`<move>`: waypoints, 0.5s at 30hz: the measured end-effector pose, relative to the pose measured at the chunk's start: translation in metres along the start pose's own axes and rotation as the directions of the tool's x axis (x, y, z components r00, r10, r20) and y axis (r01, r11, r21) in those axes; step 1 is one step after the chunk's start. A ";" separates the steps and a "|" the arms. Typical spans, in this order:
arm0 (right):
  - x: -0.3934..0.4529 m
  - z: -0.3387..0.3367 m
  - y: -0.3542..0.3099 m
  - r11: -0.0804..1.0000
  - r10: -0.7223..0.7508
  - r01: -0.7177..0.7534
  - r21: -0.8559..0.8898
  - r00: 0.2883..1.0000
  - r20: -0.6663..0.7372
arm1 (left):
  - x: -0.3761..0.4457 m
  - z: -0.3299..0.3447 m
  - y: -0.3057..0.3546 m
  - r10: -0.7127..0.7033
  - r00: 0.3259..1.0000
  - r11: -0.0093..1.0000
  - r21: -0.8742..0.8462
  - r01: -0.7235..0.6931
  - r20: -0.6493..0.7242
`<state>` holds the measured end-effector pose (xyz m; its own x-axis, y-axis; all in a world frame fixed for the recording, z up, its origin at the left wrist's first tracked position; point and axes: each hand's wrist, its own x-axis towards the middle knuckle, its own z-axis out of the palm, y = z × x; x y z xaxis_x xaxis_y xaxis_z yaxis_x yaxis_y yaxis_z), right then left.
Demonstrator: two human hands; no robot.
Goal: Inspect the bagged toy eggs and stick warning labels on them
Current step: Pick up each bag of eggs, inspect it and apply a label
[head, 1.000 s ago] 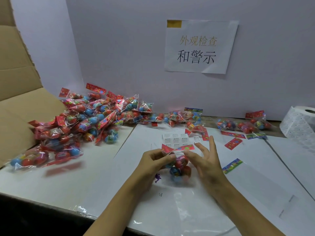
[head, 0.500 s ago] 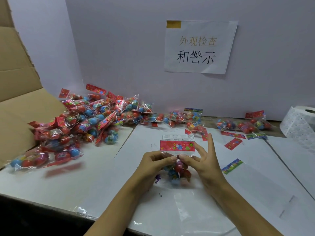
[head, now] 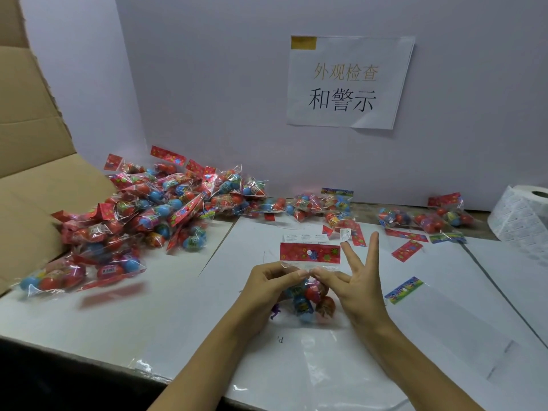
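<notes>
A clear bag of red and blue toy eggs [head: 308, 301] with a red header card [head: 310, 253] is held upright over the white table. My left hand [head: 271, 284] pinches the bag just below the card from the left. My right hand [head: 355, 284] pinches it from the right with thumb and forefinger, its other fingers spread upward. A small white warning label [head: 345, 234] sticks up by my right fingertips. A strip of white labels [head: 305, 238] lies just behind the card.
A big heap of bagged eggs [head: 154, 209] fills the left, spilling from a cardboard box [head: 32, 185]. More bags [head: 424, 219] and loose header cards [head: 406, 250] lie at the back right. A label roll [head: 522, 215] stands at far right. A paper sign [head: 350, 81] hangs on the wall.
The bag was turned up from lying folded, so its red header card now stands upright facing me. Both hands shifted to pinch just under the card.
</notes>
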<state>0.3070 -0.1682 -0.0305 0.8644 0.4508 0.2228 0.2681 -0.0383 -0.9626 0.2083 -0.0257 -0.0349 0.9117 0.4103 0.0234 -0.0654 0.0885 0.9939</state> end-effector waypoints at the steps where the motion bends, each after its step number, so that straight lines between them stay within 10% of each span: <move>1: 0.000 -0.001 0.000 1.000 -0.001 0.001 0.007 1.000 -0.013 | -0.001 0.001 0.001 0.015 1.000 0.999 0.043 -0.015 0.006; 15: 0.016 -0.011 0.013 0.986 0.103 -0.065 0.151 0.960 -0.260 | -0.002 0.005 0.003 0.109 0.988 0.980 0.157 -0.126 0.113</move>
<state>0.3287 -0.1714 -0.0374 0.9681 0.1967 0.1550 0.1443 0.0677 -0.9872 0.2084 -0.0308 -0.0319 0.9392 0.3119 0.1437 -0.1156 -0.1072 0.9875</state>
